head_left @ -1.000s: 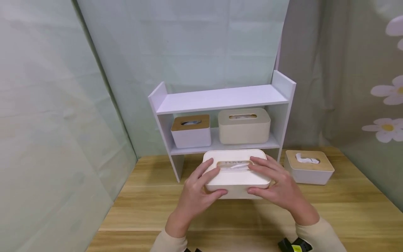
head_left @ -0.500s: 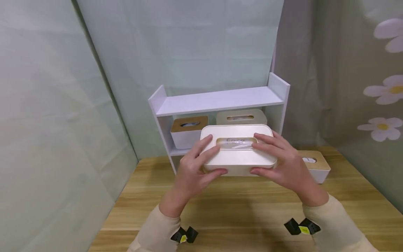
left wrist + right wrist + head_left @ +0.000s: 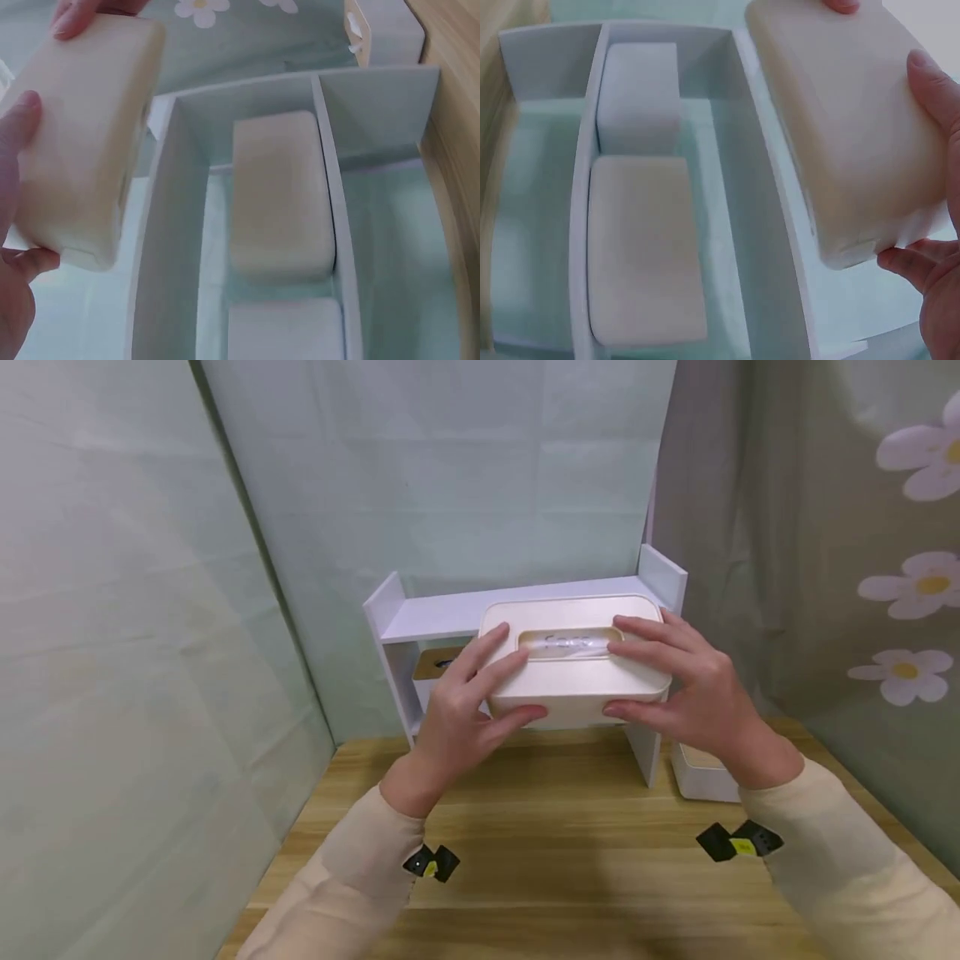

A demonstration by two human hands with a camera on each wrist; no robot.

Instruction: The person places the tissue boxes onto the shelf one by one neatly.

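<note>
Head view: I've got left grip [image 3: 467, 700] and right grip [image 3: 686, 672] clasping the cream tissue box [image 3: 567, 677], above the table [image 3: 525, 835], partly hiding the white shelf [image 3: 438, 617].

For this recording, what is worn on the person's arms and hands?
The left hand and right hand are ungloved. The long sleeves are plain cream; each has, near its wrist end, a black, angular device bearing a yellow patch.
</note>
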